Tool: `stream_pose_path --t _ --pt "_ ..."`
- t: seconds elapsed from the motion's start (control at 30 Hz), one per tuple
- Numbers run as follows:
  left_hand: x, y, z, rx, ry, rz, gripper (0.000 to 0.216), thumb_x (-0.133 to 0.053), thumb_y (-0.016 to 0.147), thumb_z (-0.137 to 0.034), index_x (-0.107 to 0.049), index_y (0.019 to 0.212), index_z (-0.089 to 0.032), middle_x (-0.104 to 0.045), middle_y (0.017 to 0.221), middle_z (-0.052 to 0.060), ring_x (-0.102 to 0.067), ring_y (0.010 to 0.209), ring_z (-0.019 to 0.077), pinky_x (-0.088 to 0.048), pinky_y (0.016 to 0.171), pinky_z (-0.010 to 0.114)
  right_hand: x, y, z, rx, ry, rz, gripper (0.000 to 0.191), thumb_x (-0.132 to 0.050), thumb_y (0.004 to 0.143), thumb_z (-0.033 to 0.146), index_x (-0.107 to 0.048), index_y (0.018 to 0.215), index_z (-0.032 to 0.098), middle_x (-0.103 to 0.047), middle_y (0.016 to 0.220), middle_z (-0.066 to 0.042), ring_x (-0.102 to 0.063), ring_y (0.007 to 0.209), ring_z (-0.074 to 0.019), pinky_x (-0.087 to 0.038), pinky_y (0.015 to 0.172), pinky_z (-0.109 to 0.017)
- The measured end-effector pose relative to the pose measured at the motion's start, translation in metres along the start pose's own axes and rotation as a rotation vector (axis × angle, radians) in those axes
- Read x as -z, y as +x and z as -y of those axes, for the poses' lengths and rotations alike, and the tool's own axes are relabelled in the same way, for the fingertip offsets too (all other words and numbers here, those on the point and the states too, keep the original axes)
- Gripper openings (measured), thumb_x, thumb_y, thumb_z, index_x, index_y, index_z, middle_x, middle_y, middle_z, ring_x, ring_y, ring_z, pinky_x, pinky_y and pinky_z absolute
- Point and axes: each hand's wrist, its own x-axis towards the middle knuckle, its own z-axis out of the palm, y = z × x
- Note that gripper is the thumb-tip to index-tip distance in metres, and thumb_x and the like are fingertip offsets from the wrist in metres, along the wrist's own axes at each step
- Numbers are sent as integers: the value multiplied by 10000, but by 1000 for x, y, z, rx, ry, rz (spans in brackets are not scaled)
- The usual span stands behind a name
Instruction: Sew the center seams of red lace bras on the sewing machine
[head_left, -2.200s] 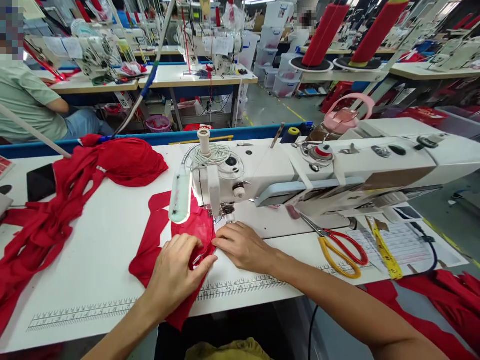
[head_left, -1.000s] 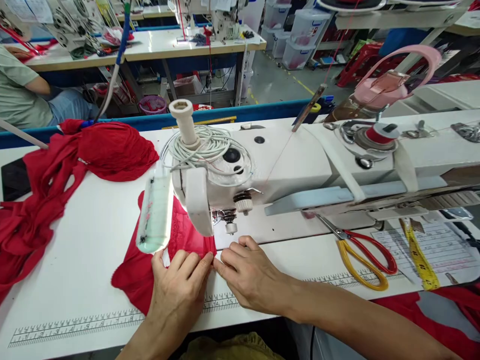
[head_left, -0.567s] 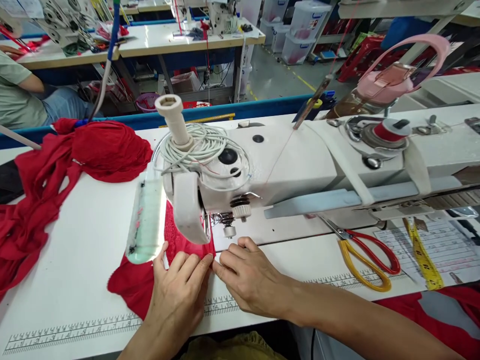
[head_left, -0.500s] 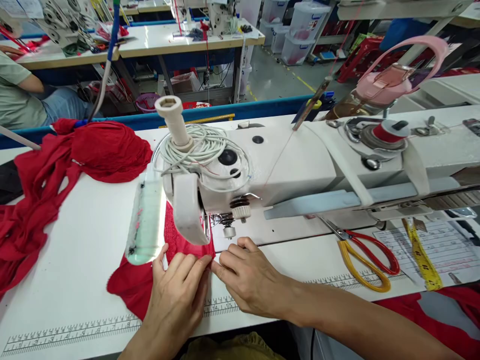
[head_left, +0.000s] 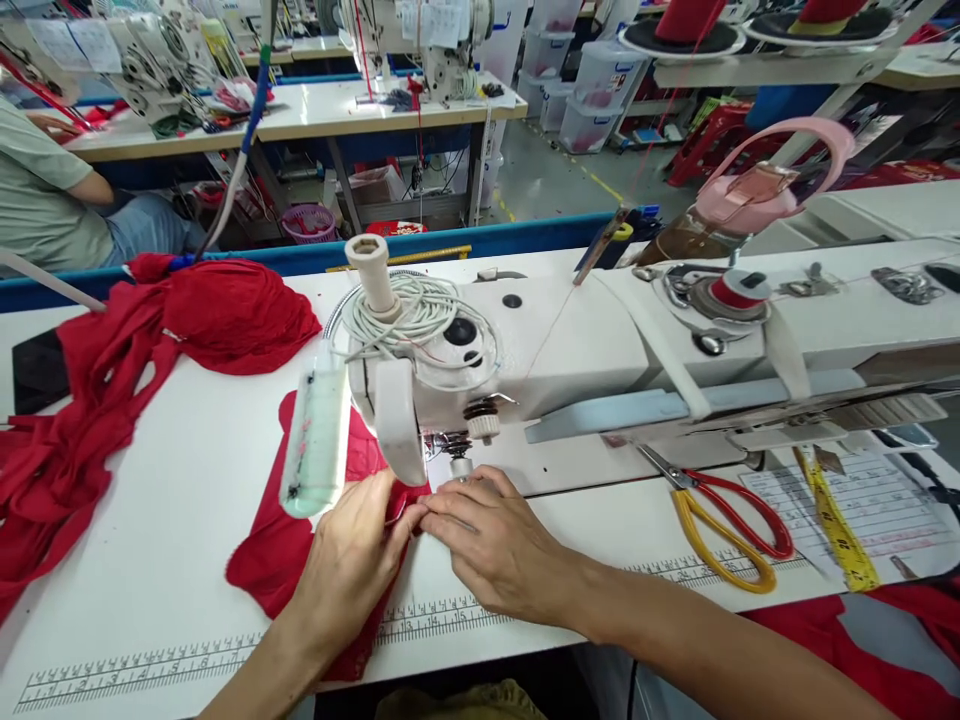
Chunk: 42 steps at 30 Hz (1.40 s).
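A piece of red fabric (head_left: pixel 274 545) lies under the head of a white sewing machine (head_left: pixel 585 330) and runs down to the table's front edge. Its edge is pinched by my left hand (head_left: pixel 358 550), fingers bent, just in front of the machine head. Close beside it, my right hand (head_left: pixel 499 545) has its thumb and fingertips closed on the same fabric edge, and the fingertips of both hands meet. The needle and presser foot are mostly hidden behind the machine head and my fingers. A clear greenish plate (head_left: pixel 315 440) hangs left of the machine head, over the fabric.
Scissors (head_left: pixel 720 520) with red and yellow handles lie to the right, near a yellow tape measure (head_left: pixel 838 525) and a written sheet (head_left: pixel 900 510). Bunched red fabric (head_left: pixel 236 315) lies at the left. A pink-lidded bottle (head_left: pixel 750 190) stands behind the machine. Another person (head_left: pixel 60 190) sits far left.
The view has shifted slightly. My left hand has turned and bunched the fabric edge, and more red cloth now hangs below it toward the table edge. My right hand stays near the same place.
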Motion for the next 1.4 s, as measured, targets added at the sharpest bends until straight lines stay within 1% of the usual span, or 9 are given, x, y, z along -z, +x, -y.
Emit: stream_pose_path --t 0.23,0.33,0.47,0.7,0.97,1.07,1.17,1.3,1.4 --pt "5 8 -2 -336 289 -80 227 -398 978 -65 -597 975 -172 -644 822 45 -577 738 193 -418 699 339 0 1 -1 -25 -68 -39 321 -555 868 131 -619 1176 199 -635 1258 -90 -516 1123 -236 -269 1030 -446" --pt "-1 5 8 -175 135 28 210 -378 1015 -152 -555 909 -189 -557 722 6 -522 638 173 -405 600 296 2 0 -1 -25 -83 -32 319 -566 866 123 -626 1164 221 -656 1201 -63 -527 1088 -223 -247 1047 -462" --pt "2 3 21 -5 -86 195 87 -509 989 -274 -551 972 -200 -577 837 10 -575 714 168 -451 624 272 2 2 -1 -26 -67 -26 353 -551 873 101 -603 1204 211 -668 1203 -56 -534 1069 -208 -216 1080 -466" --pt "5 17 14 -383 298 16 266 -409 933 -26 -630 881 -164 -576 791 43 -528 738 206 -452 805 382 1 5 -1 -27 -119 -38 216 -576 901 161 -636 1106 196 -673 1152 -52 -538 1054 -207 -180 1150 -493" --pt "-4 12 34 -431 307 -75 196 -546 925 -66 -655 1072 -134 -568 697 -3 -534 674 178 -435 777 359 1 4 -1 -19 -116 -59 282 -560 930 173 -618 1204 204 -680 1160 -42 -536 1052 -201 -171 1160 -507" --pt "0 15 30 -511 324 -159 162 -547 929 -82 -658 1023 -153 -689 924 79 -624 895 220 -432 848 368 0 4 -1 -14 -128 -49 224 -554 922 171 -639 1128 194 -673 1142 -42 -531 1051 -204 -170 1152 -515" --pt "3 24 31 -598 352 -49 217 -485 936 -69 -649 1025 -181 -697 1100 95 -635 963 218 -433 777 332 0 4 -1 -27 -136 -32 193 -561 912 180 -650 1083 196 -671 1096 -46 -528 1055 -214 -176 1142 -530" --pt "4 33 38 -498 405 52 236 -490 919 -87 -653 1066 -176 -660 816 48 -605 767 203 -417 674 315 0 4 0 -26 -118 -42 321 -557 928 172 -601 1244 197 -671 1163 -49 -523 1066 -214 -166 1135 -533" --pt "3 33 39 -503 354 19 249 -494 901 -62 -659 1048 -175 -654 821 45 -595 825 215 -429 741 335 -1 4 0 -25 -106 -34 338 -547 932 169 -591 1266 194 -671 1181 -52 -523 1067 -215 -155 1133 -537"
